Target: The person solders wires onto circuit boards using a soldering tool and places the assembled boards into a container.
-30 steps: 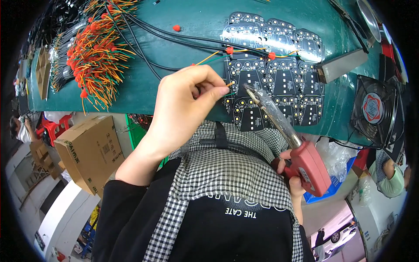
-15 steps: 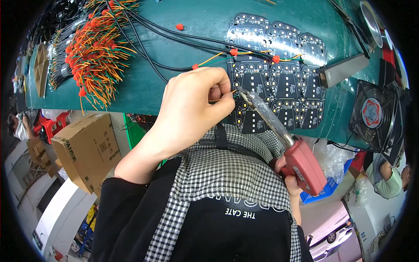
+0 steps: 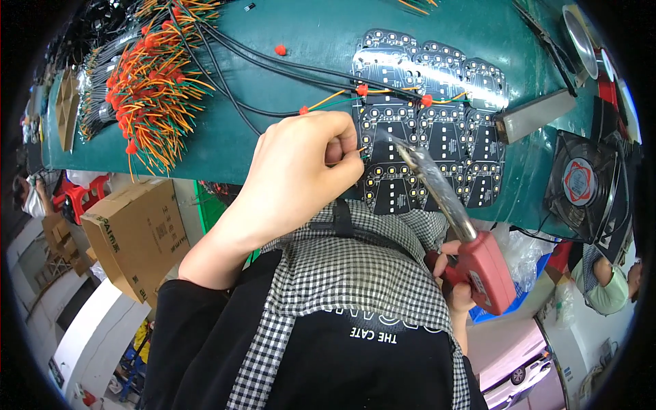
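My left hand [image 3: 307, 160] is closed in a pinch on a thin orange wire [image 3: 362, 149] at the left edge of a panel of black circuit boards [image 3: 443, 137]. Wrapped round the handle of a red soldering gun [image 3: 488, 273], my right hand [image 3: 461, 295] is partly hidden behind it. The gun's long tip lies over the boards, a little right of my left fingertips and apart from the wire. Several black cables [image 3: 273, 63] with red caps [image 3: 362, 89] stretch to the panel, their orange and green ends lying on it.
A large bundle of cables with orange and green ends [image 3: 154, 82] lies at the left of the green table [image 3: 287, 20]. To the right are a grey metal block [image 3: 536, 116] and a black fan [image 3: 581, 179]. Cardboard boxes [image 3: 137, 239] stand below left.
The soldering gun has moved slightly right and down, its tip drawing away from the wire at my left fingertips. My left hand has barely shifted.
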A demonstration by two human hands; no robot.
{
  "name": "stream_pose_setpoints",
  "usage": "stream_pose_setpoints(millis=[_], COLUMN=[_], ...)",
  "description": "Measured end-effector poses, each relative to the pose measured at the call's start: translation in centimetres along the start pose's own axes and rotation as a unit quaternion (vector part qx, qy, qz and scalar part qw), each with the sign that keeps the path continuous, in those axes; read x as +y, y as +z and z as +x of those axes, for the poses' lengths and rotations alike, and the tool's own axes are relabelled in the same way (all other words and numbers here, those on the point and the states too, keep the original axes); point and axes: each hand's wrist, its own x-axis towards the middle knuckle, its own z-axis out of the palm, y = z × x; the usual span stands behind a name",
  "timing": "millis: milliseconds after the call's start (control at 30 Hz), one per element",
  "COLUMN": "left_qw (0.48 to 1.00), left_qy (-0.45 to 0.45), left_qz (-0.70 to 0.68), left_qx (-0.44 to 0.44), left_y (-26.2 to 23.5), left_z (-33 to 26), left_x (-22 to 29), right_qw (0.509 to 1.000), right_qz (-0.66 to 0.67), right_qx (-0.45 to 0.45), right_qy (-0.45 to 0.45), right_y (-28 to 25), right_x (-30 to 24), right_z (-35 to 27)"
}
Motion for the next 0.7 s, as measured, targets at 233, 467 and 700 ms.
stream_pose_setpoints(millis=[233,467,700], left_qw=[0.992,0.844,0.857], left_qy=[0.086,0.386,0.422], left_qz=[0.094,0.303,0.244], left_qx=[0.007,0.219,0.169], left_y=[-2.1,-1.5,-2.5], left_z=[1.1,12.1,12.5], left_x=[2.2,2.7,3.0], right_qw=[0.987,0.976,0.969], right_qz=[0.117,0.148,0.170], right_qx=[0.112,0.155,0.174], right_qy=[0.018,-0.033,-0.029], right_y=[-0.2,-0.6,-1.4], right_x=[0.2,0.3,0.9], right_z=[0.3,1.4,0.8])
